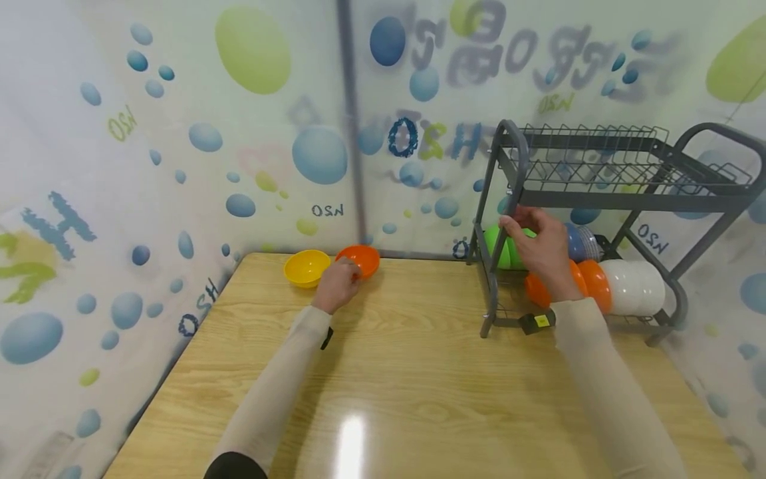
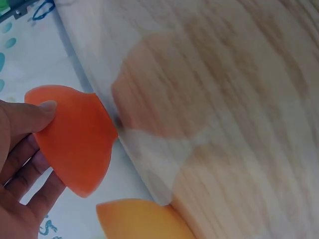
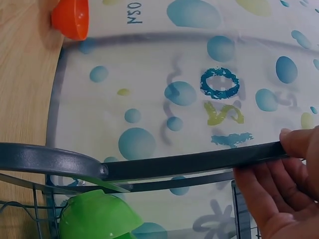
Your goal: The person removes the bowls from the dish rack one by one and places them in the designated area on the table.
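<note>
Pinching the orange bowl (image 1: 366,258) near its rim with the left hand (image 1: 338,286), with the thumb laid flat on one side and the fingers curled round behind. Placed at the back edge of the table (image 1: 407,372), just beside the yellow bowl (image 1: 306,269) and to the right of it. Cannot tell whether resting its full weight on the wood.

Gripping the post (image 3: 194,161) at the left front of the rack (image 1: 604,201) with the right hand (image 1: 541,243), just under the top tier, with thumb and fingers closed on opposite sides of the metal. Set on the right of the table, well apart from the two bowls.

Reaching with the right arm in front of the lower tier, near green bowls (image 1: 507,247), blue dishes (image 1: 576,242), orange dishes (image 1: 596,285) and white dishes (image 1: 639,287), partly hidden by the hand and wrist.

Wearing pale sleeves (image 1: 272,399) on both arms, with a dark strap (image 1: 536,323) at each wrist and a yellow label on the right one. Facing a pale wall (image 1: 173,126) printed with blue and green spots and H2O lettering. Reflecting a bright streak off the near part of the table.
</note>
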A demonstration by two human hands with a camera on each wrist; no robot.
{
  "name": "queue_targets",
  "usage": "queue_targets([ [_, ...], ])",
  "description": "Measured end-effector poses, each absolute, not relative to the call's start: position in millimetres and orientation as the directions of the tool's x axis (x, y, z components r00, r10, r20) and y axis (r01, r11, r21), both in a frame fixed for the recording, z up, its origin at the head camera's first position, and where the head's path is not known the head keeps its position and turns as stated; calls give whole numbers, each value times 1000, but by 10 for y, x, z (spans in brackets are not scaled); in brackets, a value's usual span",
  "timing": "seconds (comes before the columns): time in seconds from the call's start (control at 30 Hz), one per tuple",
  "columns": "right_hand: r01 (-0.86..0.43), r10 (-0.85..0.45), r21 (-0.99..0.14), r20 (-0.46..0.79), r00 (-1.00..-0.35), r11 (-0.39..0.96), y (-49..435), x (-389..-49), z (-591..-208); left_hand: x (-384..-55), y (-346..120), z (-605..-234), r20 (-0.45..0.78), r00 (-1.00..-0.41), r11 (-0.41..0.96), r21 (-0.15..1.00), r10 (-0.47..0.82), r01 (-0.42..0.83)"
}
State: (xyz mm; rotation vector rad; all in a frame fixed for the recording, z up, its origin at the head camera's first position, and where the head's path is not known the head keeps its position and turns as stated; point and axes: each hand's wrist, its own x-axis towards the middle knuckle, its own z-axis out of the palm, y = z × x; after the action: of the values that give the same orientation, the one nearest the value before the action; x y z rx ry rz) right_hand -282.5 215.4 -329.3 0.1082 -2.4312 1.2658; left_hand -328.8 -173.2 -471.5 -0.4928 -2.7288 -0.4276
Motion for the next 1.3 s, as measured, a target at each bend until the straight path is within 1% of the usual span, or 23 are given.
queue_targets([
  [0.37,-262,116,-785,388,-915,562,2112,-2814,-3318,-3251,-1756,-4793,328,-908,906,242,260,347],
  [0.53,-277,119,-784,405,-907,555,2105,-2824,-3330,-3245,-1745,-4764,335,-901,898,244,275,365],
  [0.83,-247,134,-799,375,-917,548,2113,-2820,-3306,-3233,-1728,-4722,363,-882,873,267,301,408],
  [0.97,-246,134,-798,375,-917,550,2118,-2823,-3305,-3229,-1709,-4720,371,-885,859,313,282,405],
  [1.1,-256,130,-797,383,-915,546,2121,-2831,-3315,-3229,-1664,-4705,347,-902,849,364,257,382],
  [1.3,-248,135,-806,372,-918,537,2117,-2838,-3331,-3245,-1543,-4636,314,-924,808,474,217,351],
])
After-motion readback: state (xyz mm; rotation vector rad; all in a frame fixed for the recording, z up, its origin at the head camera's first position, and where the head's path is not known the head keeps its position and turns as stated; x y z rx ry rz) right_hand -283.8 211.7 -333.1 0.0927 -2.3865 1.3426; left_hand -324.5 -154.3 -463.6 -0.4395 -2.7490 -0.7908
